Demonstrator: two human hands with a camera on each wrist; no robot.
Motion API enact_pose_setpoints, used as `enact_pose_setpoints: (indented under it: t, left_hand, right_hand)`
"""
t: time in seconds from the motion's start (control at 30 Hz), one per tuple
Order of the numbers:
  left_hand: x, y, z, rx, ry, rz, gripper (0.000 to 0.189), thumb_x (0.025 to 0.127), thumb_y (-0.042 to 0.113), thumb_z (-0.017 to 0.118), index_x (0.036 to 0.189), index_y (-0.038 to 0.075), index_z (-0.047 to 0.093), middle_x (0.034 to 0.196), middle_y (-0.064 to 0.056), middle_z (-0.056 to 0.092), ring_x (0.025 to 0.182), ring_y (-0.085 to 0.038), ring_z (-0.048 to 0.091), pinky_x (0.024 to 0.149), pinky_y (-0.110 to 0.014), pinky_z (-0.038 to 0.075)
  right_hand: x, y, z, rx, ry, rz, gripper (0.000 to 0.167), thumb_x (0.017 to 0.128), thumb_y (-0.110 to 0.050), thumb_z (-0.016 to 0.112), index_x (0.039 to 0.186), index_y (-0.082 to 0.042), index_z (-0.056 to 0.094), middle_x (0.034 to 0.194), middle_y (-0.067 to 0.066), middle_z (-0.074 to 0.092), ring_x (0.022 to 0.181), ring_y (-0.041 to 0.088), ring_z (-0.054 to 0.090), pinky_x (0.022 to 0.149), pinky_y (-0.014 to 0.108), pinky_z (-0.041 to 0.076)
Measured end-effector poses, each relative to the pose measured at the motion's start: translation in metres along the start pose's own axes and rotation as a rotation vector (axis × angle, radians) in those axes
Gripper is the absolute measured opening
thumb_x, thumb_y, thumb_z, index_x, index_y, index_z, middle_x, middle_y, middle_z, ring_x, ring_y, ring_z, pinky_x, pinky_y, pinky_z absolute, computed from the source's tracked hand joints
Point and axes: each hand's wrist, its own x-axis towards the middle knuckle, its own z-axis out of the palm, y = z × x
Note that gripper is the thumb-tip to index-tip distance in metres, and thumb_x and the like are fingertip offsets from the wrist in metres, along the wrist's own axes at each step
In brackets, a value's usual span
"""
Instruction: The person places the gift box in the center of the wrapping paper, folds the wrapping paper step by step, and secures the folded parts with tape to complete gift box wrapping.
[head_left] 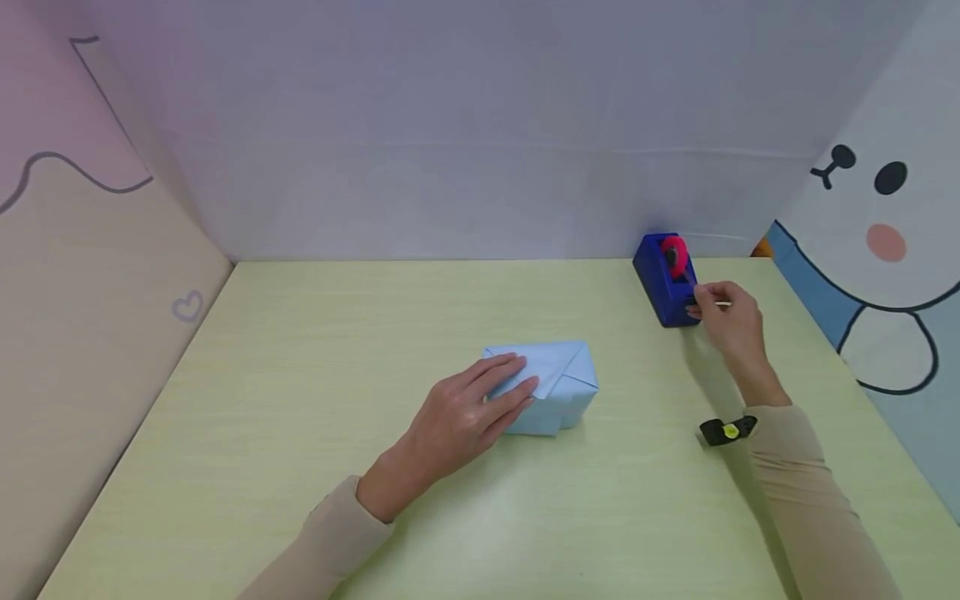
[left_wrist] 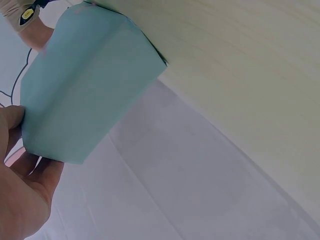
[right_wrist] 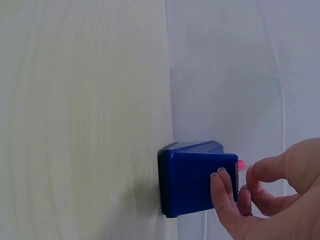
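Observation:
A box wrapped in light blue paper (head_left: 577,379) sits on the table, with folded flaps on top. My left hand (head_left: 468,408) rests on its upper face, fingers extended over the paper folds. In the left wrist view, one broad side of the wrapped box (left_wrist: 90,95) fills the upper left, with thumb and fingers at its edges. At the back right stands a blue tape dispenser (head_left: 663,287) with a pink roll (head_left: 675,256). My right hand (head_left: 729,321) pinches the end of the tape (right_wrist: 247,166) beside the toothed cutter (right_wrist: 237,180), other fingertips against the dispenser's front.
The pale wooden table (head_left: 300,358) ends at a whitish cloth wall (head_left: 420,192) at the back. Printed panels rise at both sides, the right one (head_left: 885,242) close to the right arm. A black strap with a yellow mark (head_left: 729,430) is at the right wrist.

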Motion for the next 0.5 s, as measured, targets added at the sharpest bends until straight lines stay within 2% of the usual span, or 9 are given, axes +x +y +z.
enact_pose_setpoints:
  t: [0.13,0.23,0.4,0.5]
  left_hand:
    - [0.000,0.000,0.001,-0.002,0.003,-0.001,0.037,0.083,0.016,0.087,0.118,0.006,0.077,0.118,-0.017,0.073,0.112,-0.028,0.071,0.092,-0.038,0.057]
    - [0.000,0.001,0.001,-0.003,0.005,-0.002,0.037,0.084,0.016,0.087,0.118,0.006,0.078,0.118,-0.017,0.073,0.112,-0.028,0.071,0.092,-0.038,0.057]
    - [0.001,0.000,0.001,-0.006,0.005,-0.004,0.036,0.085,0.016,0.086,0.118,0.006,0.077,0.118,-0.018,0.073,0.112,-0.029,0.071,0.092,-0.038,0.057]
    - [0.001,0.000,0.001,-0.006,0.003,-0.006,0.036,0.085,0.017,0.085,0.119,0.006,0.077,0.118,-0.018,0.073,0.112,-0.029,0.070,0.092,-0.038,0.057]
  right_hand:
    - [-0.004,0.000,-0.002,0.015,-0.028,0.008,0.048,0.109,-0.042,0.042,0.129,0.001,0.054,0.122,0.017,0.062,0.083,-0.005,0.062,0.080,0.017,0.046]
    - [-0.007,0.001,-0.003,0.037,-0.046,0.014,0.047,0.109,-0.042,0.042,0.128,-0.001,0.054,0.121,0.013,0.062,0.090,-0.001,0.062,0.090,0.026,0.048]
    - [-0.011,0.004,-0.005,0.073,-0.070,0.012,0.043,0.109,-0.041,0.042,0.124,-0.002,0.054,0.114,0.005,0.064,0.094,-0.002,0.061,0.109,0.043,0.046]
    - [-0.012,0.006,-0.007,0.091,-0.077,0.006,0.038,0.109,-0.039,0.043,0.120,-0.004,0.054,0.106,-0.006,0.064,0.094,-0.005,0.061,0.111,0.044,0.044]
